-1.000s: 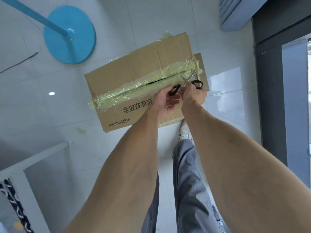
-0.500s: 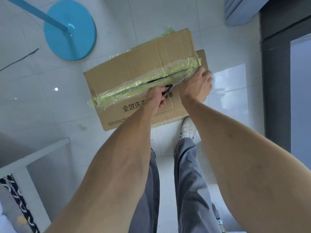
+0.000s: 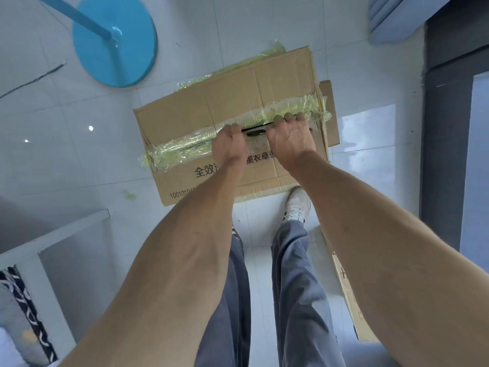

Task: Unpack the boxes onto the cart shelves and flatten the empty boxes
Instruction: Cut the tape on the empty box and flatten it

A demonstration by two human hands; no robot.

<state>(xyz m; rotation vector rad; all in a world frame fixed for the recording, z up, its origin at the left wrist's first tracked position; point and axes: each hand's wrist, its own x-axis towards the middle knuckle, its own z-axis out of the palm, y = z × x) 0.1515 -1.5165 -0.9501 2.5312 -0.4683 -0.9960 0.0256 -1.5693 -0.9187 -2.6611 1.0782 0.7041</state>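
A brown cardboard box [image 3: 211, 102] stands on the white tiled floor in front of me, its top seam covered with crinkled yellowish tape [image 3: 185, 148]. A dark slit is cut open in the middle of the seam. My left hand [image 3: 228, 148] is curled at the slit and grips black-handled scissors [image 3: 255, 132], which show only between the hands. My right hand [image 3: 289, 140] lies on the near flap with its fingertips hooked over the flap's edge at the slit. The blades are hidden.
A blue round stand base [image 3: 116, 41] with a slanted pole sits at the far left. A white shelf frame [image 3: 53, 234] is at lower left. Another cardboard piece [image 3: 344, 282] lies by my right arm. A dark wall [image 3: 447, 154] bounds the right. My shoe [image 3: 296, 207] is by the box.
The scissors went from both hands into my left hand alone. My right hand moved onto the seam and hooked its fingers over the near flap's edge. My view came closer to the box.
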